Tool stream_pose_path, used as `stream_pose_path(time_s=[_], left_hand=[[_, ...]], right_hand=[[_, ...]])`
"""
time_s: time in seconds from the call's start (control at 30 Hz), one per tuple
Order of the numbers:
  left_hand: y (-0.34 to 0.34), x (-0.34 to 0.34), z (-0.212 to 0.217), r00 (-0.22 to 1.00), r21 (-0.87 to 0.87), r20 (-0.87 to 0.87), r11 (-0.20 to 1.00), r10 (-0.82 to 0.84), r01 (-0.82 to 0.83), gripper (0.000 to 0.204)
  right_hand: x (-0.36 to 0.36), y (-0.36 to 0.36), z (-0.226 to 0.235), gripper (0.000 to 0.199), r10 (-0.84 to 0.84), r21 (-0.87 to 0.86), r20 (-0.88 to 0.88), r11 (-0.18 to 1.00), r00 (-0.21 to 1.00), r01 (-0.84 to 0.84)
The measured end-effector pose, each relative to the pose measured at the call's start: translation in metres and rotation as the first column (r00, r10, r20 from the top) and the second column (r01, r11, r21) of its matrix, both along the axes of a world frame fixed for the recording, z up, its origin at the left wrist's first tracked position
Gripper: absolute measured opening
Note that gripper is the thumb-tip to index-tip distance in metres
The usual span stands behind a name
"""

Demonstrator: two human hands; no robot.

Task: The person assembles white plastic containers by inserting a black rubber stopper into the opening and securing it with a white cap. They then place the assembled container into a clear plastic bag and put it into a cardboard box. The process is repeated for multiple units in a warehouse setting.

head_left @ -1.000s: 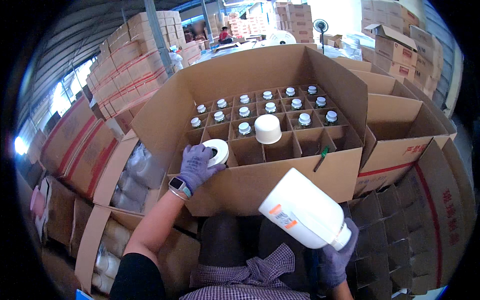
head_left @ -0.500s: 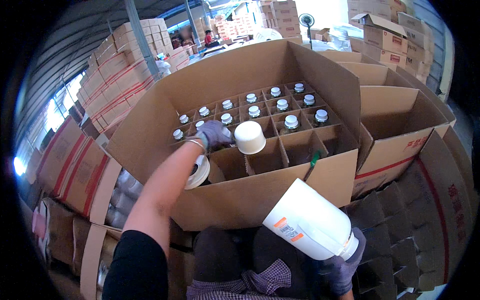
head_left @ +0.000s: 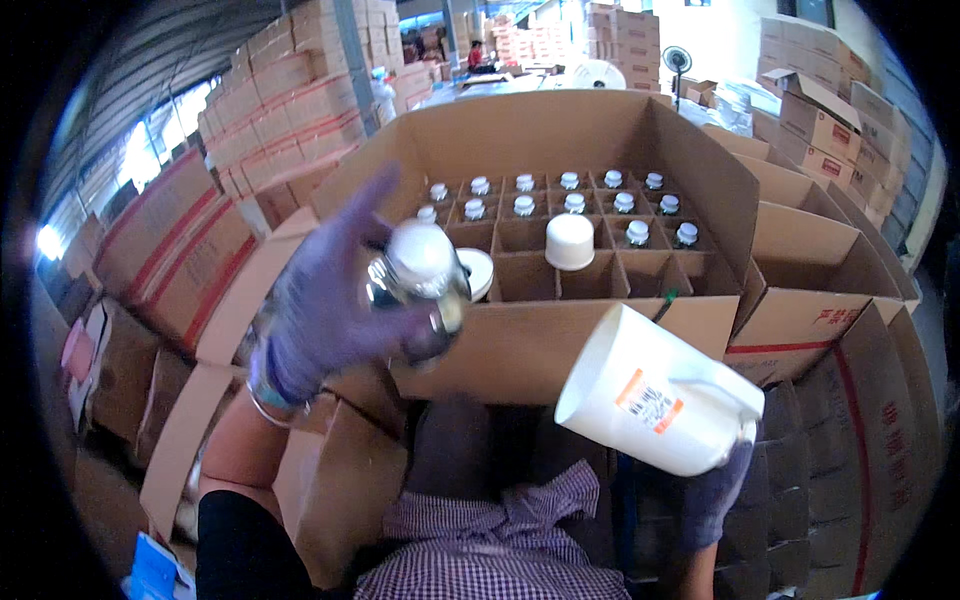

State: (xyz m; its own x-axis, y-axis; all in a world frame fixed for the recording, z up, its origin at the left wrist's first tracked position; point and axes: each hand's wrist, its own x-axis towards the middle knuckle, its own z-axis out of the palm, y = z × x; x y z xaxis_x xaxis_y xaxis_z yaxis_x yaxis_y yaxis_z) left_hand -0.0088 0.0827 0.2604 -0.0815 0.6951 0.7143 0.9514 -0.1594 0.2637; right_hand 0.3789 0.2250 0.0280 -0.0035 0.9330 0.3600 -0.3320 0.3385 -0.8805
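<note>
Clear glass forms the body of the capped bottle (head_left: 436, 335), which sits in the grasp of the left hand (head_left: 335, 290). The gloved thumb and fingers curl around its side from the left; motion blur hides the exact fingertip contact. The white cap points upward, slightly toward the upper left, and the long axis runs steeply down from the cap to the base, leaning toward the right hand (head_left: 715, 505) at its lower end.

The right hand grips the neck of a white plastic jug (head_left: 640, 400). The jug lies to the upper left of that hand, tilted, its wide end facing left toward the bottle; its long axis slopes from this end down to the gripped neck. The bottle and jug are well apart.

A divided carton (head_left: 540, 345) stands beyond both hands. Upright bottles with white caps (head_left: 524, 206) occupy its farther compartments. A cream cup-shaped part (head_left: 570, 243) rests on the dividers, ahead of and between the hands. A white round part (head_left: 480, 272) lies just beyond the bottle.
</note>
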Motion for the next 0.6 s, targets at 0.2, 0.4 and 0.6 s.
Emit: stream_pose_path(time_s=[0.2,0.4,0.6], left_hand=[[-0.059,0.042,-0.141,0.937,-0.536,0.341,0.804,-0.071,0.256,0.118],[-0.113,0.042,-0.192,0.893,-0.584,0.45,0.756,-0.001,0.295,0.115],[-0.156,0.046,-0.279,0.951,-0.75,0.219,0.661,0.219,0.021,0.085]], right_hand=[[-0.05,-0.006,0.039,0.063,0.361,-0.073,0.322,0.931,0.875,-0.357],[-0.062,-0.013,0.031,0.044,0.472,-0.209,0.556,0.876,0.684,-0.434],[-0.085,-0.039,-0.015,0.034,0.539,-0.274,0.601,0.833,0.591,-0.481]])
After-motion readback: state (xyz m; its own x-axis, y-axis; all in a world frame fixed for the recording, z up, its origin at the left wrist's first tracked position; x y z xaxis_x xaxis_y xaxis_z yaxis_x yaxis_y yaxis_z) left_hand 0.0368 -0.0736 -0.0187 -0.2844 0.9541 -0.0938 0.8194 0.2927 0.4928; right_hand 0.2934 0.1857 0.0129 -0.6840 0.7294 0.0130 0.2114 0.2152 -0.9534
